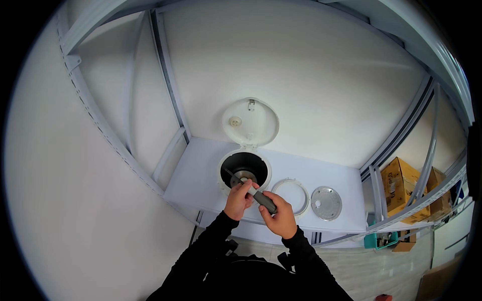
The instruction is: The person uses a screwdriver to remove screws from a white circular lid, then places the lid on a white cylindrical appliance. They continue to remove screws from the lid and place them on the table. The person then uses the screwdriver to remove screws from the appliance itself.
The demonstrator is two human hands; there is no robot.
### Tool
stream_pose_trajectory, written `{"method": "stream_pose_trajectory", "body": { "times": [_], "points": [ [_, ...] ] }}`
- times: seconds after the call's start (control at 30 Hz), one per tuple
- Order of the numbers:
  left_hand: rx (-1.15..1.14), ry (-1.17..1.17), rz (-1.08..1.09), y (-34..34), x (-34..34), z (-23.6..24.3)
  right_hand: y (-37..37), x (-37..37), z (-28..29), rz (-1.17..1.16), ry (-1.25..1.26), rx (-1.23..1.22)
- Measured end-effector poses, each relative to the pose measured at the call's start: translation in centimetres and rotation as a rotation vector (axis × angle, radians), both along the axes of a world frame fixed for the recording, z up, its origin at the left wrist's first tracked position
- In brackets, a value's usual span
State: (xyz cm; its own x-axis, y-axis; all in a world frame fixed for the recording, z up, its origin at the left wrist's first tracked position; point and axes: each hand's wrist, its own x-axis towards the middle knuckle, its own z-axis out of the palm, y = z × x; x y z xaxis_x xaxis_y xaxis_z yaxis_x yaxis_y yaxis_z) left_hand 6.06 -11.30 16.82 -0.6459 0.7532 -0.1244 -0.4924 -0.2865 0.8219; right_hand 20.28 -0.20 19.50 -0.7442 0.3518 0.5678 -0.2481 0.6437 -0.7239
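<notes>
A screwdriver (264, 201) with a grey handle slants over the open white rice cooker (220, 168), its thin dark shaft reaching over the cooker's dark cavity. My right hand (282, 218) is closed round the handle. Nearer the shaft, my left hand (238, 201) grips the tool's front part between thumb and fingers. Inside the cavity, a round metal heating plate (247, 175) shows partly behind the tool and fingers. The cooker's lid (258, 125) stands raised at the back. Beside the cooker lie a white ring (308, 197) and a round metal disc (329, 203).
Everything stands on a white tabletop (193, 165) inside a grey metal frame (173, 85), against a pale wall. Cardboard boxes (401, 188) are beyond the frame at right. A teal basket (370, 241) with items in it sits lower down there.
</notes>
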Motion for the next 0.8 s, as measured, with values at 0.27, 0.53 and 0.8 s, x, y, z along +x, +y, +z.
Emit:
{"method": "stream_pose_trajectory", "body": {
  "times": [0.27, 0.53, 0.8],
  "points": [
    [-0.074, 0.142, 0.025, -0.2, 0.0, 1.0, -0.5, 0.1, -0.7, -0.003, -0.23, -0.137],
    [-0.064, 0.496, -0.015, 1.9, -3.9, -0.1, -0.7, -2.6, 0.7, -0.136, -0.121, -0.146],
    [-0.035, 0.249, -0.086, 3.2, -8.8, 3.7, -2.2, -7.1, 5.0, -0.256, -0.093, -0.04]
  ]
}}
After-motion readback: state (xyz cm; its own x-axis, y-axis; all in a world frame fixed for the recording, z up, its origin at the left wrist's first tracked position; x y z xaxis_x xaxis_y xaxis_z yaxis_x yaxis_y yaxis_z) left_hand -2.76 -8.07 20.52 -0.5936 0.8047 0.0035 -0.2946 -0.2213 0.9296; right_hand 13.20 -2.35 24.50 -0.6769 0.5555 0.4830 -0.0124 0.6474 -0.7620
